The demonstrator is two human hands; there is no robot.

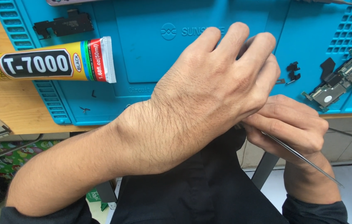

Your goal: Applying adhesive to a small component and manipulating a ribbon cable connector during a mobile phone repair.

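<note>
My left hand (217, 83) reaches across the middle of the view from the lower left, fingers curled down over the front edge of a blue work mat (155, 58). A sliver of a grey part (247, 41) shows between its fingers; the rest is hidden under the hand. My right hand (292, 124) sits just below and to the right, touching the left hand. It pinches thin metal tweezers (308, 161), whose free end slants down to the right. The tweezer tips are hidden behind my left hand.
A yellow glue tube (47, 62) lies on the mat's left edge, a black bracket (64, 24) behind it. Small black pieces (293, 71) and a circuit board (338, 83) lie on the mat's right side. The wooden table edge (14, 112) runs at left.
</note>
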